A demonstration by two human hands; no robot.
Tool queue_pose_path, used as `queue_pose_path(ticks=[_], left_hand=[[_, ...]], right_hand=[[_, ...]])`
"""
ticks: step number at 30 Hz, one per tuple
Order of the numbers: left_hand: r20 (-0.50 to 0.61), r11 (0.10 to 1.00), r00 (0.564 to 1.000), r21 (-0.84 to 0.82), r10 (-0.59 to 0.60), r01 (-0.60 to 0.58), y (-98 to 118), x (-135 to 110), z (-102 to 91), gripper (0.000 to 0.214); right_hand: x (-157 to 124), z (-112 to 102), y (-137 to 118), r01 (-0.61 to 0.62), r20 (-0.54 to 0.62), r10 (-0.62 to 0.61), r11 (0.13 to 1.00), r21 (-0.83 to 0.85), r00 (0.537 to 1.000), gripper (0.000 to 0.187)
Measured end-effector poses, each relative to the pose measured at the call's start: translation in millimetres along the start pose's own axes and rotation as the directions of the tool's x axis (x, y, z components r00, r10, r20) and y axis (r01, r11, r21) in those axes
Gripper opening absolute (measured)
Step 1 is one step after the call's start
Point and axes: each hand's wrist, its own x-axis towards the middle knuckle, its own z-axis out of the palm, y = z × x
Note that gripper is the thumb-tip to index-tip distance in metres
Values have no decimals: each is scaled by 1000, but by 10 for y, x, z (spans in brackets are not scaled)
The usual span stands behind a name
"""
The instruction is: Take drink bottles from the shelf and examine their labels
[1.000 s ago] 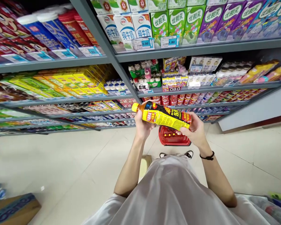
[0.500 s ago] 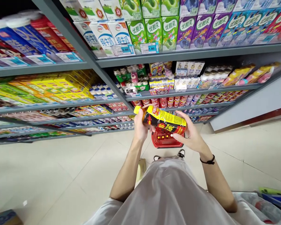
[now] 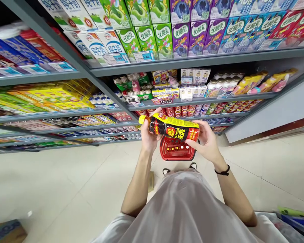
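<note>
A drink bottle (image 3: 174, 128) with a yellow cap and a black, yellow and red label lies almost level in front of me, held up between both hands. Around its neck end, by the cap, my left hand (image 3: 149, 136) is closed. My right hand (image 3: 205, 140) grips the base end, thumb below and fingers behind. Underneath, on the floor, stands a red plastic basket (image 3: 177, 156) with several capped bottles in it; the held bottle hides its far part.
Grey shelving (image 3: 192, 60) spans the space ahead, with green drink cartons (image 3: 147, 38), purple cartons (image 3: 181, 37) and several rows of cans and small bottles. A cardboard box (image 3: 7, 231) sits on the floor at lower left. A grey-white panel (image 3: 268, 118) stands at right.
The bottle has rolled between my hands, so more of its black front label with the brand name faces me. The view has shifted slightly, moving the shelves left.
</note>
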Motion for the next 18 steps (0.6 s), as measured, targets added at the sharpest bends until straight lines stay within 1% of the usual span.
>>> queue_pose_path(ticks=[2, 4, 7, 9, 13, 15, 18], left_hand=[[-1, 1000, 1000, 17, -19, 19, -47, -1, 84, 70], [-30, 999, 999, 15, -41, 41, -104, 7, 166, 66], [-119, 999, 992, -9, -40, 39, -203, 22, 283, 57], [-161, 999, 987, -23, -30, 26, -274, 16, 351, 54], [-140, 1000, 990, -9, -6, 5, -398, -55, 445, 60], [-136, 1000, 991, 26, 10, -6, -445, -110, 470, 66], [-147, 995, 988, 88, 52, -40, -498, -193, 497, 69]], right_hand=[[7, -87, -5, 0, 9, 0, 1000, 13, 1000, 60], [9, -180, -1, 10, 37, -10, 1000, 22, 999, 60], [4, -332, 13, 34, 110, -32, 999, -11, 993, 78], [-2, -441, 19, 51, 131, -48, 998, -26, 990, 84], [-16, -666, 30, 80, 111, -74, 996, -50, 991, 70], [-21, -770, 43, 95, 94, -89, 993, -70, 992, 67], [-24, -877, 72, 88, 76, -85, 995, -37, 993, 64]])
